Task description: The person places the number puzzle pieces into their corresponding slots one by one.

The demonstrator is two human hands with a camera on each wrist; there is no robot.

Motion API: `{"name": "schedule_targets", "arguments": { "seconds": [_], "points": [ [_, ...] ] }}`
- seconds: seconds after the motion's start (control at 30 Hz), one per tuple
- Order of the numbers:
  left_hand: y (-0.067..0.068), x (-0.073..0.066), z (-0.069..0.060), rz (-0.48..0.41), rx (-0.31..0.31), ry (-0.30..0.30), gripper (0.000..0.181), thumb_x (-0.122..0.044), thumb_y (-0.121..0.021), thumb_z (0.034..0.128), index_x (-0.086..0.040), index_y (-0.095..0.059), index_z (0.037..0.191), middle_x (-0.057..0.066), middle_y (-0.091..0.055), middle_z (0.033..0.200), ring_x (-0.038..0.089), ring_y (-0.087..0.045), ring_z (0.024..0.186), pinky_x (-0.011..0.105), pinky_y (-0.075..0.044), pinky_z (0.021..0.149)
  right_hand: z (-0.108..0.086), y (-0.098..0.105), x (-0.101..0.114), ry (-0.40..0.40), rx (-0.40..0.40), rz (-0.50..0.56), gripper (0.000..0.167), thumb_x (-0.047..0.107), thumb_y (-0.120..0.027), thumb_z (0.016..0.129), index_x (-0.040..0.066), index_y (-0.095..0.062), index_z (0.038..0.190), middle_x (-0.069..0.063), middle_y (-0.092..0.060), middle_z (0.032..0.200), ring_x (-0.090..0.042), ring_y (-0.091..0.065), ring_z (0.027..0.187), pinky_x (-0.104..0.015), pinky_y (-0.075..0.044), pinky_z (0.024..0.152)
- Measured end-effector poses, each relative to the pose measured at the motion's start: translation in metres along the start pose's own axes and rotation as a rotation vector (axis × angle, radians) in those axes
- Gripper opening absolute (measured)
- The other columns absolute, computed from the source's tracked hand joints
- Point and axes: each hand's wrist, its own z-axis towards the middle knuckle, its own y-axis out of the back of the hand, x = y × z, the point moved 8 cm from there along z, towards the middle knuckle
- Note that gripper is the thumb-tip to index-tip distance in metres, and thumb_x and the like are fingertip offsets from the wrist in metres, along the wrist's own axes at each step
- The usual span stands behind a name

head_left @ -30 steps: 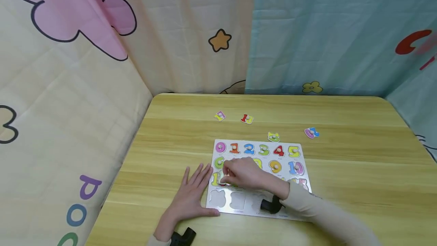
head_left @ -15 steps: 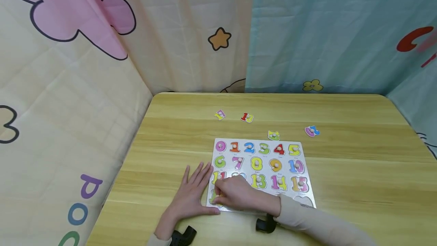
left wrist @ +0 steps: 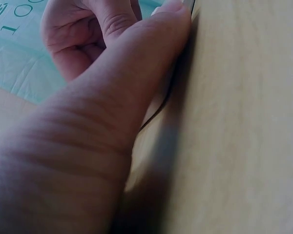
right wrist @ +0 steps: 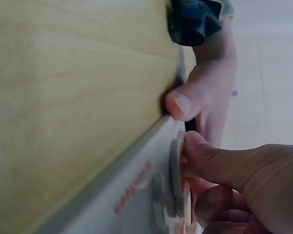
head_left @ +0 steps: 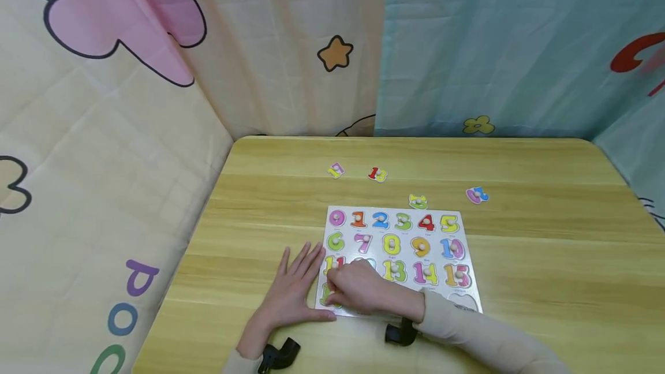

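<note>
A white number puzzle board [head_left: 349, 244] lies on the table, filled with knobbed number pieces in its upper rows. My left hand [head_left: 293, 290] lies flat with fingers spread at the board's left edge, its thumb along the near corner. Over the bottom-left slot, my right hand [head_left: 358, 287] pinches a greenish number puzzle piece [head_left: 325, 293], mostly hidden by the fingers. In the right wrist view this puzzle piece [right wrist: 176, 175] appears edge-on at the board's surface, beside my left thumb [right wrist: 183, 105]; whether it sits fully in the slot I cannot tell.
Loose number pieces lie beyond the board: a purple-and-yellow one [head_left: 336, 170], a red-and-yellow one [head_left: 378, 174], a green-and-yellow one [head_left: 418, 201] touching or near its far edge, and a blue-and-purple one [head_left: 477, 195]. Printed curtains [head_left: 291, 85] hang behind the wooden table [head_left: 545, 235].
My right hand has come toward me with the puzzle piece, from the third row to the bottom-left slot, and has hardly moved over the last half second. My left hand stays put.
</note>
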Motion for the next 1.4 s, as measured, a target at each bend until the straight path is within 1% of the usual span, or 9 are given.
{"name": "schedule_targets", "arguments": {
  "seconds": [0.17, 0.3, 0.47, 0.83, 1.07, 1.2, 1.3, 1.33, 1.4],
  "points": [
    [0.001, 0.001, 0.003, -0.007, 0.009, 0.002, 0.119, -0.087, -0.046, 0.0681, -0.008, -0.015, 0.152, 0.006, -0.01, 0.158, 0.027, -0.005, 0.143, 0.057, 0.002, 0.11, 0.0, 0.005, -0.004, -0.012, 0.003, 0.027, 0.031, 0.041, -0.075, 0.078, 0.022, -0.053, 0.069, 0.017, -0.044, 0.056, -0.002, -0.043, 0.05, -0.022, -0.032, 0.047],
    [0.002, 0.003, 0.003, -0.011, 0.012, 0.004, 0.119, -0.086, -0.046, 0.0683, -0.008, -0.015, 0.152, 0.006, -0.009, 0.158, 0.027, -0.005, 0.143, 0.057, 0.002, 0.11, 0.002, 0.002, -0.006, -0.006, -0.024, 0.07, 0.029, 0.041, -0.075, 0.079, 0.022, -0.054, 0.072, 0.017, -0.042, 0.055, -0.001, -0.041, 0.05, -0.021, -0.032, 0.049],
    [0.003, 0.003, 0.003, -0.013, 0.009, 0.003, 0.118, -0.086, -0.046, 0.0686, -0.008, -0.016, 0.152, 0.006, -0.01, 0.158, 0.027, -0.005, 0.143, 0.057, 0.002, 0.11, 0.003, -0.001, -0.008, -0.003, -0.037, 0.084, 0.028, 0.043, -0.074, 0.079, 0.023, -0.055, 0.073, 0.019, -0.041, 0.054, 0.0, -0.04, 0.05, -0.02, -0.031, 0.049],
    [0.002, 0.003, 0.003, -0.034, 0.007, 0.007, 0.12, -0.086, -0.05, 0.0663, -0.008, -0.017, 0.152, 0.005, -0.011, 0.158, 0.027, -0.006, 0.143, 0.057, 0.002, 0.11, 0.002, -0.004, -0.008, -0.05, 0.016, 0.084, 0.027, 0.041, -0.075, 0.079, 0.023, -0.056, 0.074, 0.016, -0.043, 0.056, -0.002, -0.04, 0.051, -0.021, -0.032, 0.05],
    [0.0, 0.001, 0.002, -0.023, -0.004, 0.0, 0.12, -0.087, -0.048, 0.0663, -0.008, -0.018, 0.152, 0.006, -0.012, 0.158, 0.029, -0.008, 0.143, 0.059, 0.0, 0.11, -0.001, -0.007, -0.007, -0.069, 0.061, 0.09, 0.026, 0.04, -0.074, 0.081, 0.022, -0.056, 0.076, 0.015, -0.043, 0.056, -0.003, -0.041, 0.051, -0.021, -0.033, 0.049],
    [0.001, -0.001, 0.001, -0.026, -0.015, -0.007, 0.12, -0.087, -0.048, 0.0664, -0.007, -0.02, 0.152, 0.006, -0.013, 0.158, 0.029, -0.01, 0.143, 0.059, -0.001, 0.109, 0.002, -0.006, -0.009, -0.015, 0.136, 0.111, 0.024, 0.04, -0.073, 0.081, 0.024, -0.055, 0.077, 0.016, -0.043, 0.058, -0.002, -0.041, 0.052, -0.02, -0.034, 0.049],
    [0.003, -0.001, 0.001, -0.018, -0.019, -0.014, 0.12, -0.087, -0.048, 0.0663, -0.006, -0.02, 0.151, 0.006, -0.014, 0.158, 0.029, -0.01, 0.143, 0.06, -0.001, 0.109, 0.013, 0.001, -0.017, 0.059, 0.181, 0.191, 0.02, 0.039, -0.071, 0.084, 0.025, -0.057, 0.08, 0.016, -0.047, 0.06, -0.001, -0.044, 0.053, -0.02, -0.035, 0.05],
    [0.002, -0.001, 0.001, -0.018, -0.015, -0.015, 0.12, -0.087, -0.048, 0.0662, -0.006, -0.02, 0.151, 0.006, -0.013, 0.158, 0.029, -0.01, 0.143, 0.06, 0.0, 0.109, 0.019, 0.005, -0.022, 0.077, 0.182, 0.221, 0.018, 0.039, -0.07, 0.085, 0.026, -0.058, 0.081, 0.016, -0.048, 0.06, -0.001, -0.044, 0.054, -0.02, -0.036, 0.05],
    [0.002, -0.001, 0.001, -0.014, -0.009, -0.015, 0.121, -0.087, -0.048, 0.0659, -0.007, -0.019, 0.152, 0.006, -0.013, 0.158, 0.029, -0.009, 0.143, 0.06, 0.0, 0.109, 0.034, 0.017, -0.038, 0.084, 0.138, 0.277, 0.014, 0.037, -0.067, 0.088, 0.026, -0.061, 0.083, 0.015, -0.05, 0.062, -0.001, -0.046, 0.054, -0.02, -0.037, 0.05]
  ]
}}
